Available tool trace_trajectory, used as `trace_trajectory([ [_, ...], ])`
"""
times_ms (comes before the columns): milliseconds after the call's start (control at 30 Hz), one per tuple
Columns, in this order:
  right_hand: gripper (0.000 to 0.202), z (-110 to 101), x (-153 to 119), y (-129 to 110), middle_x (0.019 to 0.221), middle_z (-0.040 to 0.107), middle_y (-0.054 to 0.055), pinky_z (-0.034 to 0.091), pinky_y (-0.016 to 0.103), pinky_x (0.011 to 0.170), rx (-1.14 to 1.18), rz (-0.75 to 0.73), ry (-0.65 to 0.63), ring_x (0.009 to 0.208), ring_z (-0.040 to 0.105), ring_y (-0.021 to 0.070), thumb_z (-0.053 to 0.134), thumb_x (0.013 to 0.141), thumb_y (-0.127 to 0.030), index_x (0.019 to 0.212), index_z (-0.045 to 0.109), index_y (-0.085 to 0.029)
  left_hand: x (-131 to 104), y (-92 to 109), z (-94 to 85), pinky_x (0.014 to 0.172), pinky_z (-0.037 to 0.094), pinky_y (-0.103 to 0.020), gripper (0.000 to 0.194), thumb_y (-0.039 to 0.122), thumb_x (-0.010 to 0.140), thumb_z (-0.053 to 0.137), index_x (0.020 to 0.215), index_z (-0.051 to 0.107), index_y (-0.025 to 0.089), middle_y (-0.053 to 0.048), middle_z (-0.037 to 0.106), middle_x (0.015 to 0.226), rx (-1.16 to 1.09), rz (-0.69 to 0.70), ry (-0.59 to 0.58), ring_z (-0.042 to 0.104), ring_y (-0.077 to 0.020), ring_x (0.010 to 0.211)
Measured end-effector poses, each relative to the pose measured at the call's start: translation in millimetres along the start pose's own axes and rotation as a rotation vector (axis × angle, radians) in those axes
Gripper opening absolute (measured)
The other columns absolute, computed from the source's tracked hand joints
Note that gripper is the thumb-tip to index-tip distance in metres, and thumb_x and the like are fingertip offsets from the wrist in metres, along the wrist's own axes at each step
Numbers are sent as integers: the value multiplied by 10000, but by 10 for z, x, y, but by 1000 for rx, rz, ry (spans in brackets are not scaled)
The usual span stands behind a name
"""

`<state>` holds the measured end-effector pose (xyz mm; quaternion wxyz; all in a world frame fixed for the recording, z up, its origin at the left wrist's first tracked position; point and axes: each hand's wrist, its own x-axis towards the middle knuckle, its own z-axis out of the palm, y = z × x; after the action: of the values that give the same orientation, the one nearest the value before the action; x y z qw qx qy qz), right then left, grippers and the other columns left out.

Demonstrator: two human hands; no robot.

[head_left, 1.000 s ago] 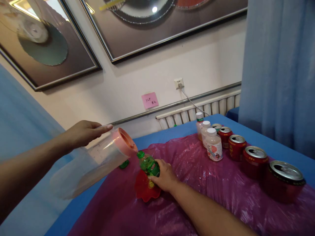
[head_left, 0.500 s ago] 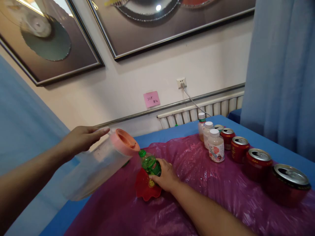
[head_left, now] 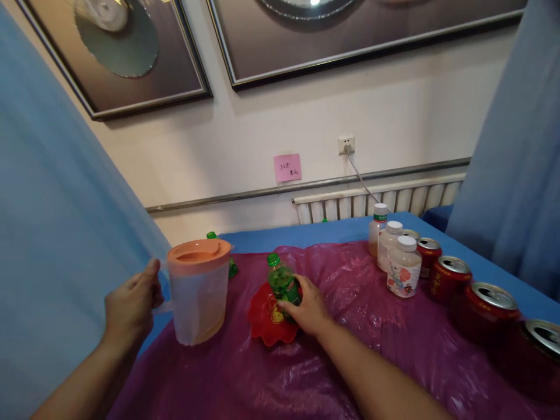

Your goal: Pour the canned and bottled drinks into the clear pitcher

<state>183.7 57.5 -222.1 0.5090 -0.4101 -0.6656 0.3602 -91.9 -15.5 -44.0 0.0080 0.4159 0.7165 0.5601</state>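
My left hand (head_left: 131, 300) is closed round the handle of a translucent plastic pitcher (head_left: 199, 306) with an orange lid. The pitcher is upright, with a little pale liquid at its bottom. In my right hand (head_left: 308, 306) is a small green plastic bottle (head_left: 282, 283), tilted slightly. The bottle is over a red scalloped dish (head_left: 262, 324) with a yellow mark in it. Whether its base touches the dish is hidden by my fingers. Behind the pitcher, another green bottle (head_left: 233, 268) is partly hidden.
On the right stand several red cans (head_left: 450, 280) in a row, beside white-capped clear bottles (head_left: 403, 268). Purple plastic sheeting (head_left: 350, 361) covers much of the blue table (head_left: 258, 236). Blue curtains (head_left: 65, 204) hang at both sides; a radiator (head_left: 359, 204) runs along the wall.
My left hand has brought the pitcher from tilted over the green bottle to upright, away to the left. My right hand still holds the bottle over the dish. The camera view has shifted.
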Motion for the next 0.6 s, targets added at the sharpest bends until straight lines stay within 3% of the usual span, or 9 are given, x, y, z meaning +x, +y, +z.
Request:
trace_trajectory([
  [133,575,24,-5,45,1182,680,70,497,382,962,58,33,24,1076,647,238,782,679,-271,1216,583,-218,-144,-338,-22,443,327,-287,488,601,790,621,550,449,212,47,406,500,-181,-134,139,375,-120,462],
  [300,590,26,-14,96,1175,692,70,506,398,958,77,71,40,1071,655,245,779,693,-327,1237,577,-221,-298,-600,1,453,336,-283,452,542,788,643,539,464,210,44,426,510,-325,-223,225,379,-117,468],
  [467,583,45,-12,176,1132,717,72,533,404,921,126,83,63,1023,680,253,798,683,-376,1208,594,-222,-420,-833,65,462,336,-269,438,568,809,604,589,474,213,48,413,535,-422,-214,225,382,-108,474],
  [600,571,68,-7,177,1081,732,70,553,385,873,266,105,108,971,696,250,814,675,-405,1168,600,-211,-420,-1013,105,535,434,-289,401,593,814,526,685,497,214,35,465,615,-432,-125,261,445,-121,534],
])
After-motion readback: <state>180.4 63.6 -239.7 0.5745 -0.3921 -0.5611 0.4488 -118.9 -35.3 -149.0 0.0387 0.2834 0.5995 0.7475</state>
